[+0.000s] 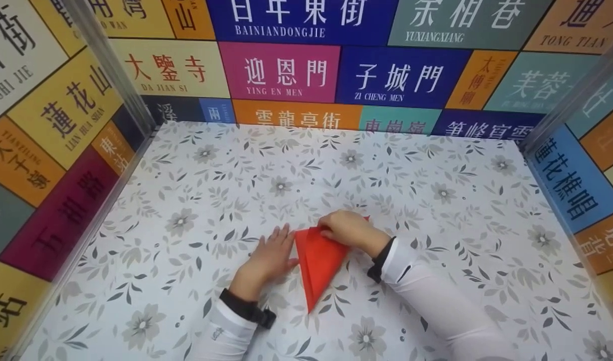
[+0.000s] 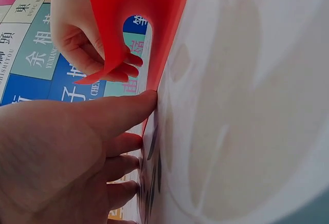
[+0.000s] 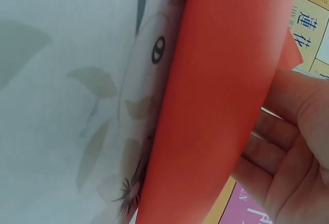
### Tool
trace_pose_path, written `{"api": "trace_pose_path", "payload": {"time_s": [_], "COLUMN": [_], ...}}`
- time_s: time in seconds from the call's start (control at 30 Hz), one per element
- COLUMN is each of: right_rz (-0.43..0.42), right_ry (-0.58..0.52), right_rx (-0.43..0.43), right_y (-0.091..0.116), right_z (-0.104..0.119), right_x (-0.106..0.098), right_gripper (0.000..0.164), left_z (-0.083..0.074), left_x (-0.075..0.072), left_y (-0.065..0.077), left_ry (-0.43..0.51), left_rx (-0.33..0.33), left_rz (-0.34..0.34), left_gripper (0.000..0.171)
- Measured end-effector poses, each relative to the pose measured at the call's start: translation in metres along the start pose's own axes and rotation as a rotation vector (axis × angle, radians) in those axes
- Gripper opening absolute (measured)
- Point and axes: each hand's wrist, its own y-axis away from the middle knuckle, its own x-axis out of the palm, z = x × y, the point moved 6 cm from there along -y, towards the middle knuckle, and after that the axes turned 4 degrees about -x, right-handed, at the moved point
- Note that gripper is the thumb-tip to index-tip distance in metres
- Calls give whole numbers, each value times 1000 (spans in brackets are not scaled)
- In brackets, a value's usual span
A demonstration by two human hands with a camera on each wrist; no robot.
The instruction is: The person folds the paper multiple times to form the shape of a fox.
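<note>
A sheet of red paper (image 1: 326,263) lies on the table with one side folded over, its narrow point toward the person. My right hand (image 1: 354,230) pinches the raised flap at the upper edge. In the left wrist view this flap curls up in a loop from the layer below. My left hand (image 1: 267,258) rests beside the paper's left edge, fingers stretched out, and its thumb (image 2: 131,112) presses the sheet's border. From the right wrist view, the bent red layer stands between the camera and the table, with the right fingers (image 3: 270,147) behind it.
A white tablecloth (image 1: 201,185) with grey flowers and leaves covers the table. Panels with coloured place-name signs (image 1: 281,70) enclose the back and both sides. Clear edging strips (image 1: 123,95) run along the corners.
</note>
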Motion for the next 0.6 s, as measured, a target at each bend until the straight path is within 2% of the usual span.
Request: {"api": "trace_pose_path", "payload": {"time_s": [0.23,0.6], "right_rz": [38,-30], "right_ry": [44,90], "right_rx": [21,-19], "right_y": [-7,-8], "right_z": [2,6], "right_x": [7,9], "right_gripper": [13,8], "left_z": [0,-2], "left_x": [0,-4], "left_y": [0,1], "left_ry": [3,-3], "left_rx": [-4,-20], "left_rz": [2,-27], "left_gripper": [71,57]}}
